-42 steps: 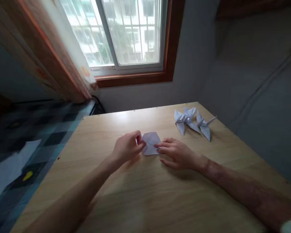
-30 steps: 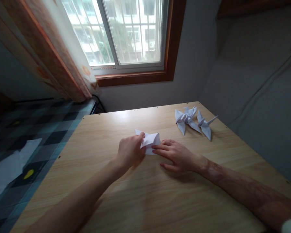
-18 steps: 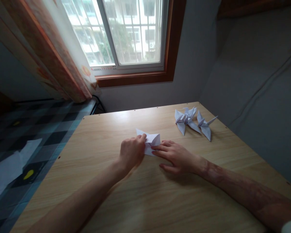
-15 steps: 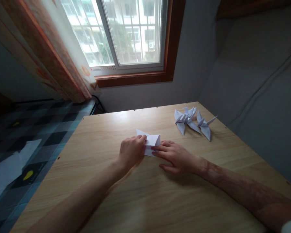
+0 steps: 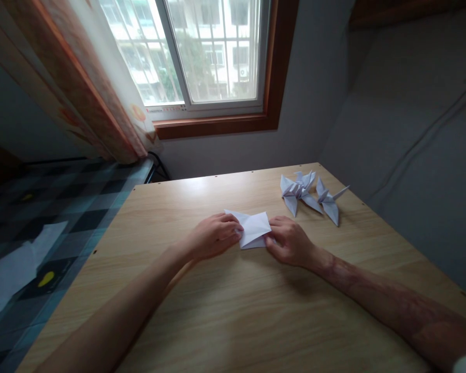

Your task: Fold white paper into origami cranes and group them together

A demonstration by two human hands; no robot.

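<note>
A small folded piece of white paper (image 5: 255, 228) lies on the wooden table between my two hands. My left hand (image 5: 217, 235) grips its left side, with the fingertips and thumb closed over the edge. At the right side, my right hand (image 5: 289, 241) pinches the paper's edge between curled fingers and thumb. One flap lies slanted across the top, and a pointed corner sticks out beyond my left fingers. The paper's underside and the parts beneath my fingertips are hidden.
Several folded white paper cranes (image 5: 300, 190) stand near the far right corner of the wooden table (image 5: 217, 321). Left of it is a bed with a checked cover (image 5: 101, 181), where loose white paper (image 5: 19, 267) lies. A curtain (image 5: 77, 77) hangs beside the window (image 5: 217, 52).
The paper's top flap now lies flatter and slanted, where it stood partly raised before. My right hand has gone from spread fingers to a pinch at the right edge. The paper shifted slightly right.
</note>
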